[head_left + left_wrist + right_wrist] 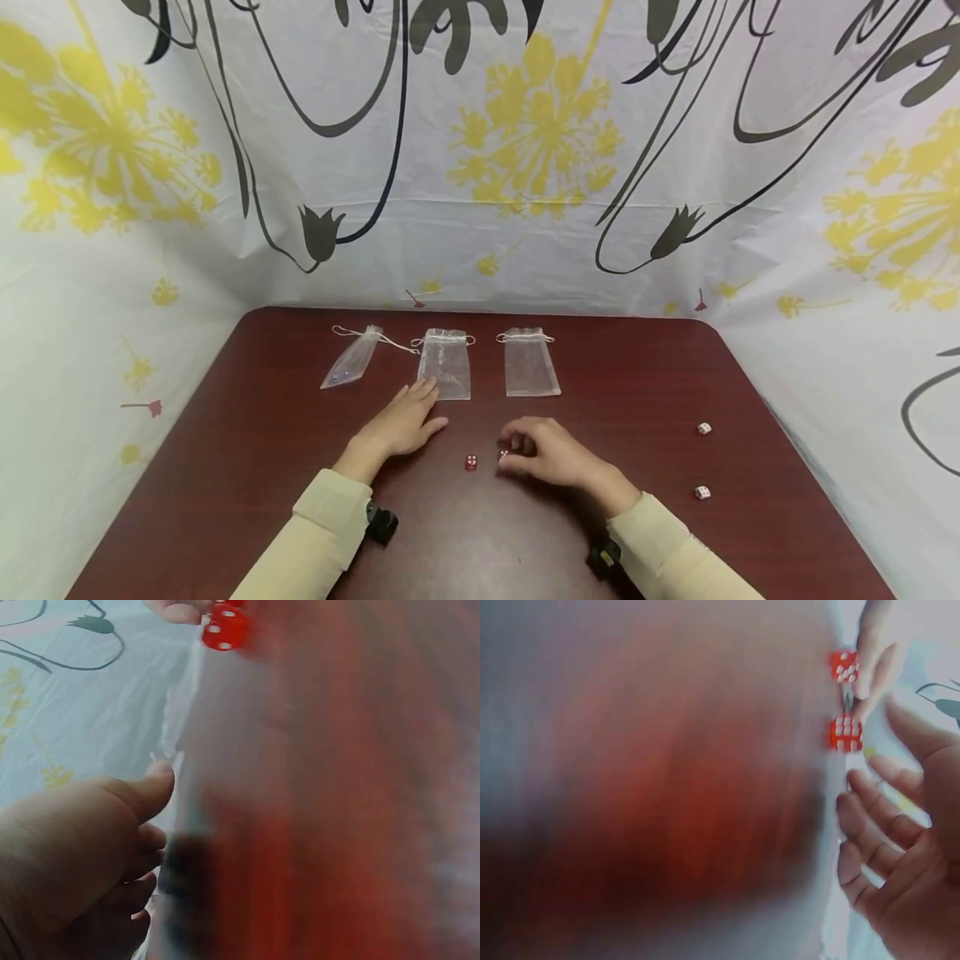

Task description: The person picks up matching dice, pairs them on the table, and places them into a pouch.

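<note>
My left hand [397, 423] lies palm down with its fingers extended, the fingertips at the lower left corner of the middle drawstring bag [448, 367]. My right hand [551, 452] hovers low with thumb and fingers apart around a red die [503, 456]. In the right wrist view a gap shows between this red die [846, 735] and the loosely bent fingers. Left of it, between the hands, sits a second red die [471, 462]. Two white dice [703, 428] [702, 492] lie at the right of the table.
A filled drawstring bag [352, 362] with small bluish pieces inside leans at the back left. Another sheer drawstring bag [531, 367] lies flat at the back, right of the middle one. A patterned cloth [480, 167] hangs behind the dark red table [225, 467].
</note>
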`<state>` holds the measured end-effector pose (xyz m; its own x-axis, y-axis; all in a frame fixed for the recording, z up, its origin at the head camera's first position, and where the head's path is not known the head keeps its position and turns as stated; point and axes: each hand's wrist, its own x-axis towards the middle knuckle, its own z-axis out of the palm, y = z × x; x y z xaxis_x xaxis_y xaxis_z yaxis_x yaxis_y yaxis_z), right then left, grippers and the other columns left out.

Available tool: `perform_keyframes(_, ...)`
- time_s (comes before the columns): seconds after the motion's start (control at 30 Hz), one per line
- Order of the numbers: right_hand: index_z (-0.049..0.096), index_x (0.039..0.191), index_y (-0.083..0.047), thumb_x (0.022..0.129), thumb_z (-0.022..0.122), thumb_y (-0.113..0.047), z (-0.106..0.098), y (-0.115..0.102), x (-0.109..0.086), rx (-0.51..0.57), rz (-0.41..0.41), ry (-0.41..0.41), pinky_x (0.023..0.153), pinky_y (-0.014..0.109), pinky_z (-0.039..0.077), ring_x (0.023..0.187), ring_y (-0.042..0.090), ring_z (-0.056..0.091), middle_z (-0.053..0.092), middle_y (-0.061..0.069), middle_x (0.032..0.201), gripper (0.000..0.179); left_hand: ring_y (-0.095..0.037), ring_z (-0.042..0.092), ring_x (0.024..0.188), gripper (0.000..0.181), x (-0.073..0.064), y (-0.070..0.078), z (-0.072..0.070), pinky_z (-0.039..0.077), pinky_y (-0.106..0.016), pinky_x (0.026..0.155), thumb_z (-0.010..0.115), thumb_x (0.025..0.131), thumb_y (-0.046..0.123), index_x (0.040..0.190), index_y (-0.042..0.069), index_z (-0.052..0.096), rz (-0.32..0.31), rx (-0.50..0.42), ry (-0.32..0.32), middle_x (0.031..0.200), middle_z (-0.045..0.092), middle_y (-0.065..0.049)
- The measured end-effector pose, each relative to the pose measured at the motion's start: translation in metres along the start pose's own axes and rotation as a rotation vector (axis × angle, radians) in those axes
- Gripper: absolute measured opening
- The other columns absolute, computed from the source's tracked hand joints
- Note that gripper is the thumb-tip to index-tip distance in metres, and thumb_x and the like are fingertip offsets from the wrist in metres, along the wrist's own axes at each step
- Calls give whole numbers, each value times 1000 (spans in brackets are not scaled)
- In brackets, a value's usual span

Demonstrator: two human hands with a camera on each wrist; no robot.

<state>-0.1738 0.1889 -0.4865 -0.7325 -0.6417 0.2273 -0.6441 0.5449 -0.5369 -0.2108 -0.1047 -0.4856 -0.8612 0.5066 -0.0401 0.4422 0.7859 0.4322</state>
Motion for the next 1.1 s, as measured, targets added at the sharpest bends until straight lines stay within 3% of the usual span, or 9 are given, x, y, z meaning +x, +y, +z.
perform_keyframes(0.1,69,115,-3,90,79,-25,-9,-1,7,29,13,59,69,27,54,75,8,62,66,-4,86,35,-39,20,152,64,6,-1,-7,17,-53,122,54,105,35,152,-5,39,7,-32,51,161,30,-23)
perform_keyframes(0.2,67,118,0,90,79,-19,-18,-1,19,94,72,147,78,33,57,84,13,66,69,1,92,35,-41,24,150,59,15,-5,-14,22,-59,119,55,105,34,149,-4,44,-14,-50,140,158,35,-24)
perform_keyframes(0.33,66,120,0,92,77,-13,-26,-2,41,218,177,254,84,41,58,92,22,69,70,8,98,33,-42,41,141,51,33,-11,-22,32,-59,115,54,105,32,143,-3,53,-96,-77,260,148,49,-23)
perform_keyframes(0.47,65,122,0,95,73,-14,-27,-5,65,324,309,319,87,40,57,97,27,68,71,13,102,32,-42,57,124,46,48,-16,-28,43,-53,107,55,105,29,136,-5,60,-173,-96,331,131,62,-24)
perform_keyframes(0.53,65,122,0,95,73,-16,-27,-8,76,371,383,338,88,35,56,99,27,68,71,13,104,33,-41,60,118,43,55,-18,-30,46,-52,103,56,104,28,132,-5,63,-212,-104,338,124,66,-24)
perform_keyframes(0.67,65,124,0,96,71,-18,-23,-13,95,487,489,370,78,28,52,99,31,66,71,13,105,34,-40,65,109,38,67,-21,-35,50,-50,97,57,103,28,120,-4,69,-283,-103,327,113,70,-21)
perform_keyframes(0.8,64,125,2,97,70,-19,-16,-15,109,662,552,396,84,41,55,102,39,65,70,16,107,36,-38,68,93,36,78,-22,-38,55,-49,84,57,102,30,95,-1,73,-362,-72,302,99,72,-19)
perform_keyframes(0.93,64,124,2,98,68,-21,-13,-22,118,756,594,397,87,47,55,96,31,67,69,18,110,35,-34,65,72,44,84,-25,-37,54,-47,67,59,101,35,68,6,62,-445,-49,267,79,68,-16)
perform_keyframes(1.1,65,121,1,98,67,-20,-9,-26,122,776,616,401,90,51,53,97,32,67,68,22,113,31,-34,67,79,35,89,-29,-33,57,-46,70,70,95,34,77,5,67,-512,-49,249,86,70,-16)
